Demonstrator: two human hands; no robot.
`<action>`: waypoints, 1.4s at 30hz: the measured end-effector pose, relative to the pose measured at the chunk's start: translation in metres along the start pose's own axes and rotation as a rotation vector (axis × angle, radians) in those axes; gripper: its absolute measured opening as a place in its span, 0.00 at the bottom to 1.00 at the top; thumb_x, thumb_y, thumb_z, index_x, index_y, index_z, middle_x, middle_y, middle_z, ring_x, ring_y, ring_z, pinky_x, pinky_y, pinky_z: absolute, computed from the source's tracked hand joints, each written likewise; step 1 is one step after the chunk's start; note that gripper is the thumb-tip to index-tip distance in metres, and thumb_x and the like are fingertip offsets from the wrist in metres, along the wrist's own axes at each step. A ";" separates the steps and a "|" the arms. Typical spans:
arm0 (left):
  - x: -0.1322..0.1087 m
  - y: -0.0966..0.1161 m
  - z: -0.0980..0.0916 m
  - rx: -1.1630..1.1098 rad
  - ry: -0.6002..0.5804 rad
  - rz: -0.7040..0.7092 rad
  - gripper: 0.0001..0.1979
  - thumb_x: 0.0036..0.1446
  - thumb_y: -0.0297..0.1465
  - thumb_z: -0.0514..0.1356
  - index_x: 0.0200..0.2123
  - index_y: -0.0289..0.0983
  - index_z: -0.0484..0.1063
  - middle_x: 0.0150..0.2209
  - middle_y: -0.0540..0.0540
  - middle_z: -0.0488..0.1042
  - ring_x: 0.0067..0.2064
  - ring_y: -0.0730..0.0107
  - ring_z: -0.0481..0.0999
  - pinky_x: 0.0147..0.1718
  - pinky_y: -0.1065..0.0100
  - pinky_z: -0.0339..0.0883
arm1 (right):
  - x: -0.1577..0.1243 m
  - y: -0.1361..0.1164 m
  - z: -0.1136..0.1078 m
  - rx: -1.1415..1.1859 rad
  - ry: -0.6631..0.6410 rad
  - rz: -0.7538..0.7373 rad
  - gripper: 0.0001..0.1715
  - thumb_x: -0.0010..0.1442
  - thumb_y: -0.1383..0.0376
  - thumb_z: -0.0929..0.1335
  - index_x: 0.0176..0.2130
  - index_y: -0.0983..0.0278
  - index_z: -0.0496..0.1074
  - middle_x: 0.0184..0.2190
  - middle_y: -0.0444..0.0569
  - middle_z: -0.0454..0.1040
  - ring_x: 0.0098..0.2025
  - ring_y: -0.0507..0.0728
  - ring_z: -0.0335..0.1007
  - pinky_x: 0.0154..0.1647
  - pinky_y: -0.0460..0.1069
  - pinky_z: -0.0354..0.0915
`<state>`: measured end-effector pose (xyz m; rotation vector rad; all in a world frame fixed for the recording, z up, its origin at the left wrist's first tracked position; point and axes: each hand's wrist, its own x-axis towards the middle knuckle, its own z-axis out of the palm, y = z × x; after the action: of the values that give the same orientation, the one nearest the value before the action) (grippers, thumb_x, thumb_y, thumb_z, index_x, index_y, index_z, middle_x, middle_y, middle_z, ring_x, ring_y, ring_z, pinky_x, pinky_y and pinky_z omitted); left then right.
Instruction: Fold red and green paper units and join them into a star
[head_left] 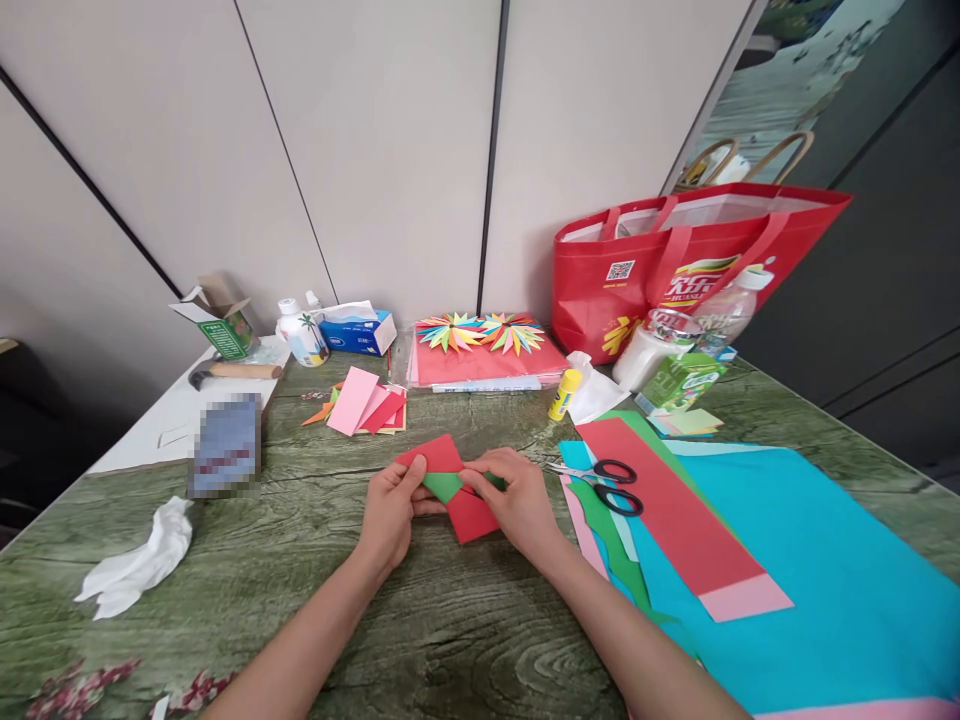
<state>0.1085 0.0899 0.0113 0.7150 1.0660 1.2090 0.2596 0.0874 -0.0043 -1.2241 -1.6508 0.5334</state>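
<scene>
Between my two hands, just above the table, is a folded red and green paper (pixel 474 512). My left hand (pixel 391 502) pinches its left side, thumb on top and fingers beneath. My right hand (pixel 521 500) grips the right side near the green band, fingers closed on the paper. Part of the paper is hidden behind the right fingers. Beyond the left hand lies a small pile of pink, red and orange paper pieces (pixel 354 402). To the right of my right hand, scissors (pixel 606 484) with black handles rest on coloured sheets.
Large blue paper (pixel 817 540) and a red strip (pixel 667 500) cover the right side. A glue stick (pixel 564 394) stands beyond them. Paper stars (pixel 480 333) lie on a red pack at the back. A red bag (pixel 622 270), tissue box (pixel 358 332), hammer (pixel 236 370) and crumpled tissue (pixel 142 560) surround the workspace.
</scene>
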 end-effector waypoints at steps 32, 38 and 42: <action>-0.001 0.004 0.000 -0.051 0.009 0.071 0.15 0.38 0.37 0.68 0.16 0.33 0.67 0.18 0.48 0.75 0.22 0.67 0.75 0.25 0.64 0.72 | -0.001 -0.012 -0.004 0.113 0.034 0.068 0.05 0.53 0.64 0.68 0.27 0.61 0.74 0.28 0.47 0.75 0.34 0.56 0.67 0.36 0.51 0.62; -0.003 0.005 0.002 -0.104 0.052 0.083 0.15 0.36 0.38 0.68 0.17 0.34 0.68 0.18 0.49 0.75 0.21 0.65 0.75 0.22 0.64 0.71 | -0.002 -0.015 -0.003 0.156 0.023 0.081 0.04 0.53 0.64 0.68 0.28 0.60 0.74 0.28 0.47 0.74 0.35 0.56 0.67 0.37 0.51 0.63; -0.002 0.004 0.001 -0.090 0.039 0.120 0.16 0.37 0.39 0.68 0.18 0.33 0.68 0.19 0.49 0.75 0.21 0.67 0.75 0.22 0.66 0.71 | -0.003 -0.017 -0.004 0.164 0.020 0.081 0.03 0.53 0.65 0.68 0.28 0.60 0.73 0.29 0.47 0.74 0.36 0.56 0.67 0.38 0.51 0.62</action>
<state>0.1073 0.0888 0.0161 0.6959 1.0056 1.3702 0.2554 0.0777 0.0093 -1.1745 -1.5142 0.6904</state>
